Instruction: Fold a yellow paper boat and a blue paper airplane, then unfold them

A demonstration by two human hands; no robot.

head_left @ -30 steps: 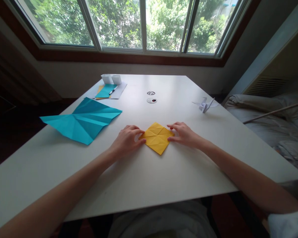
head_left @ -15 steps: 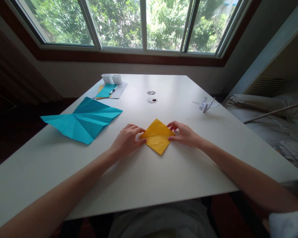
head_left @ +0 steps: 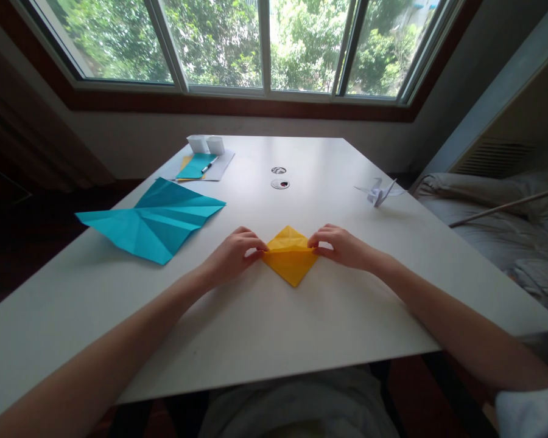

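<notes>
A creased yellow square of paper (head_left: 290, 260) lies as a diamond on the white table (head_left: 274, 328) in front of me. My left hand (head_left: 231, 255) pinches its left corner and my right hand (head_left: 342, 246) pinches its right corner. The far half of the sheet is raised and bent toward me along the crease between my fingertips, while the near point stays flat on the table.
A large creased teal sheet (head_left: 153, 219) lies to the left. Further back are a stack of papers with a pen (head_left: 203, 166) and two small white cups (head_left: 206, 144). A white paper crane (head_left: 378, 191) stands at the right. Two round cable holes (head_left: 279, 177) mark the table's middle.
The yellow sheet lay flat a second ago. Both hands then lifted its far half, which has now come over toward me, and my hands have moved slightly closer together.
</notes>
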